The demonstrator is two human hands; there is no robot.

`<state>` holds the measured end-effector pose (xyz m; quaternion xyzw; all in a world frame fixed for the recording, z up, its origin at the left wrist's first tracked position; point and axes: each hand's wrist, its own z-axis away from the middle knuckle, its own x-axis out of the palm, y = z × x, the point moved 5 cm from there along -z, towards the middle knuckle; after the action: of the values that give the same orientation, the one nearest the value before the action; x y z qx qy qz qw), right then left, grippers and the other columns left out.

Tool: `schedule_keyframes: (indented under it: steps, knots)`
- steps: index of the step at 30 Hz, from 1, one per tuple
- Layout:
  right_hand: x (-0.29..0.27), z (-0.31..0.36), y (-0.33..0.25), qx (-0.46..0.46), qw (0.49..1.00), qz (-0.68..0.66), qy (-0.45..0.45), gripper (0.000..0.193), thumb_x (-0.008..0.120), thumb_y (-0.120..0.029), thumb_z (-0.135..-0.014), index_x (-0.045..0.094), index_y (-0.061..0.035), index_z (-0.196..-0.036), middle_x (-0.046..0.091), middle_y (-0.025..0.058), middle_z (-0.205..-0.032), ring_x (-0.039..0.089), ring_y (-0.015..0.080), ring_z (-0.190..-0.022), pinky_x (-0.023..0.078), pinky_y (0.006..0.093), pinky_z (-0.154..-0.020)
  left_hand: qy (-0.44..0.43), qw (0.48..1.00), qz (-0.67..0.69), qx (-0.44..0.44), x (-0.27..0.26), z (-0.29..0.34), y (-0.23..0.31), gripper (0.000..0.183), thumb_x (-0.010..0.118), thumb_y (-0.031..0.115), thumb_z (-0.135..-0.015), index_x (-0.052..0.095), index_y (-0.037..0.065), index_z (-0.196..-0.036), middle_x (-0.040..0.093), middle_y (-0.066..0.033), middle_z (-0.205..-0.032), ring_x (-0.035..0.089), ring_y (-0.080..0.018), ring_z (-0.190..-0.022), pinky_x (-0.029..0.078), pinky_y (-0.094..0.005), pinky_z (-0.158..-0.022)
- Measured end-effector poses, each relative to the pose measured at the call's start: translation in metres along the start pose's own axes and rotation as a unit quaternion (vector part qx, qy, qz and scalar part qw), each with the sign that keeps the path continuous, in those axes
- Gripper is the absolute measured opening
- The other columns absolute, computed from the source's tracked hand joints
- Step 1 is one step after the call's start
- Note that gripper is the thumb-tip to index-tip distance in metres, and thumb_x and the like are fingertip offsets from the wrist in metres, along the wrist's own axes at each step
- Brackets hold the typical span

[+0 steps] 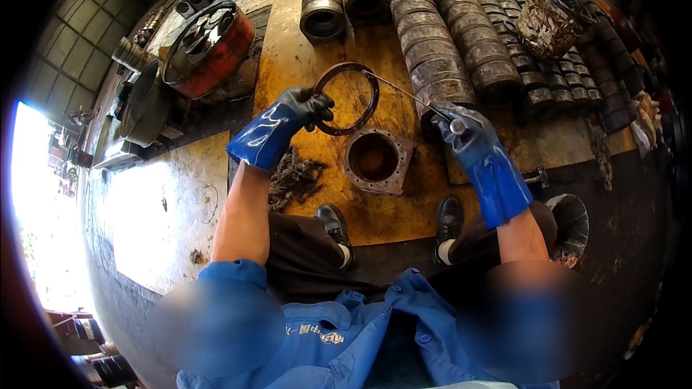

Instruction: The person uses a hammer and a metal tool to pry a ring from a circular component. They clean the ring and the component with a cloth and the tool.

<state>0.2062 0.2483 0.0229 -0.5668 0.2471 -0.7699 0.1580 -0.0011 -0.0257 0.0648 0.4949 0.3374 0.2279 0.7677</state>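
Note:
My left hand (306,106), in a blue rubber glove with a dark palm, grips a dark metal ring (374,94) by its left side. The ring is raised and tilted, so the floor shows through it. In my right hand (468,137), gloved alike, is a thin rod (404,92) with a round end showing at the fist. The rod slants up and left, and its far tip meets the ring's upper right rim or lies just over it. Below the ring sits a round metal housing (391,185) with a flange of bolt holes and a wide bore.
Rows of metal cylinders (425,36) lie ahead and right on a stained yellow board (281,57). A caked bucket (544,25) stands among them. Far left is a red drum (238,43) with parts inside. Grey rags (294,176) lie left of the housing; another bucket (577,220) is by my right knee.

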Motion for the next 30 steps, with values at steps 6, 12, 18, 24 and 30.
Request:
schedule_keyframes:
  steps: [6,12,18,24,30]
  knots:
    - [0.017,0.006,-0.012,-0.171,0.815,0.553,0.013,0.033,0.063,-0.016,-0.081,0.060,0.0041,-0.108,0.065,0.0113,-0.082,0.060,0.0173,-0.067,0.048,0.0259,-0.054,0.007,0.998,0.045,0.033,-0.004,0.002,0.003,0.020,0.062,0.018,-0.087,0.066,0.000,-0.095,0.068,-0.0101,-0.073,0.054,-0.0093,-0.044,0.040,-0.0214,-0.037]
    - [0.009,0.009,-0.012,-0.136,0.812,0.562,0.071,0.028,0.062,-0.017,-0.084,0.060,0.0010,-0.105,0.066,0.0116,-0.081,0.060,0.0182,-0.059,0.047,0.0278,-0.049,0.016,0.996,0.075,0.045,-0.001,-0.004,0.007,0.016,0.061,0.014,-0.087,0.065,0.000,-0.095,0.068,-0.0116,-0.074,0.058,-0.0117,-0.048,0.039,-0.0223,-0.035]
    - [0.006,0.011,0.012,0.021,0.934,0.346,0.090,0.024,0.062,-0.018,-0.087,0.060,-0.0007,-0.104,0.067,0.0130,-0.081,0.059,0.0195,-0.052,0.047,0.0302,-0.044,-0.039,0.970,0.218,0.099,0.001,-0.005,0.007,0.018,0.065,0.017,-0.087,0.065,0.001,-0.095,0.069,-0.0111,-0.078,0.063,-0.0132,-0.057,0.039,-0.0208,-0.038]
    - [0.023,0.016,0.022,0.089,0.955,0.250,0.133,0.025,0.061,-0.020,-0.090,0.058,-0.0018,-0.107,0.068,0.0144,-0.082,0.055,0.0194,-0.043,0.046,0.0333,-0.036,0.034,0.963,0.191,0.188,0.003,-0.006,0.007,0.026,0.067,0.025,-0.087,0.064,0.002,-0.099,0.069,-0.0104,-0.082,0.064,-0.0137,-0.060,0.041,-0.0196,-0.043]
    - [0.023,0.016,0.035,0.166,0.965,0.168,0.115,0.024,0.052,-0.019,-0.094,0.056,-0.0005,-0.110,0.067,0.0150,-0.086,0.055,0.0144,-0.052,0.046,0.0298,-0.045,0.039,0.952,0.182,0.244,0.004,-0.005,0.016,0.032,0.069,0.025,-0.084,0.061,-0.001,-0.101,0.068,-0.0155,-0.093,0.061,-0.0122,-0.058,0.045,-0.0229,-0.049]
